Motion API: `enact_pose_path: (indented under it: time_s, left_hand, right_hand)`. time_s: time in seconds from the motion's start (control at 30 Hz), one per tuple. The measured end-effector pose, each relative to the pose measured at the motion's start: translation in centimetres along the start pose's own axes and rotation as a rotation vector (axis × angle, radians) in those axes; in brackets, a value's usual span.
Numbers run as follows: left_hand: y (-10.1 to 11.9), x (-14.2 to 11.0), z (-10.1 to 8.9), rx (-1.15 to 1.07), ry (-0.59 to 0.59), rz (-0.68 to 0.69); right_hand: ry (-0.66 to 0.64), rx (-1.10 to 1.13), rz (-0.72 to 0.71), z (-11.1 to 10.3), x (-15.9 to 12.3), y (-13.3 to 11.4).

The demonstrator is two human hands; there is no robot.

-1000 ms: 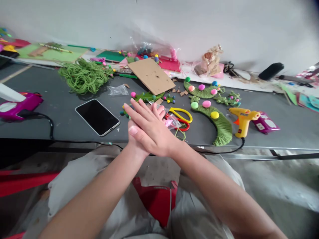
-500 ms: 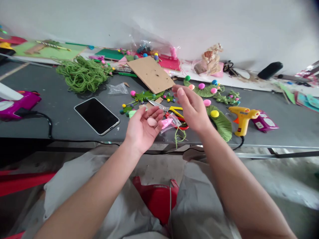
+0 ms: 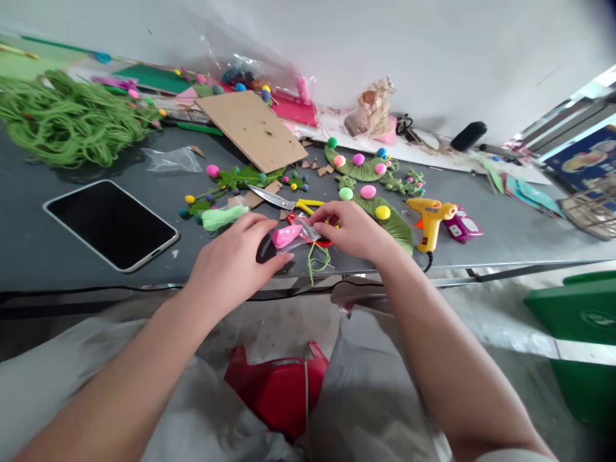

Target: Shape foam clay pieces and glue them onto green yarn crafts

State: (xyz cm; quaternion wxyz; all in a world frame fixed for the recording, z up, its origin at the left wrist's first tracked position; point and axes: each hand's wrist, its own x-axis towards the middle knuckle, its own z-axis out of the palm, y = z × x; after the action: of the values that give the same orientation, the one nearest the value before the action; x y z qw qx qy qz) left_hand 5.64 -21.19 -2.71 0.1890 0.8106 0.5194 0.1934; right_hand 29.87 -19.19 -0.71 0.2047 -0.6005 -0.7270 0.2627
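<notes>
My left hand hovers palm down at the table's near edge, thumb and fingers apart, to the left of a pink lump of clay in a small clear bag. My right hand has its fingertips closed on the loose end of that clear plastic bag. Scissors with yellow handles lie just behind, partly covered by my right hand. Beside my left fingers is a light green lump in clear wrapping. A green yarn-wrapped piece with coloured balls lies beyond my right wrist.
A phone lies at left, with a heap of green yarn behind it. A cardboard sheet rests mid-table. On the right stand a yellow glue gun and a purple power socket. A black cord runs along the edge.
My left hand has turned from palm up, holding a pale round piece, to palm down; that piece is out of sight. My right hand has lowered onto the plastic bag. The view has shifted right.
</notes>
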Motion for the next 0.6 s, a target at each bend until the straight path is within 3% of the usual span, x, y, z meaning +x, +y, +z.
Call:
enact_pose_path:
  time_s: [0.13, 0.6]
  left_hand:
    - [0.0, 0.6, 0.5, 0.027, -0.016, -0.013]
    - [0.2, 0.5, 1.2, -0.17, 0.113, 0.062]
  right_hand:
    - [-0.027, 0.052, -0.009, 0.2, -0.1, 0.2]
    - [0.009, 0.524, 0.016, 0.3, -1.4, 0.9]
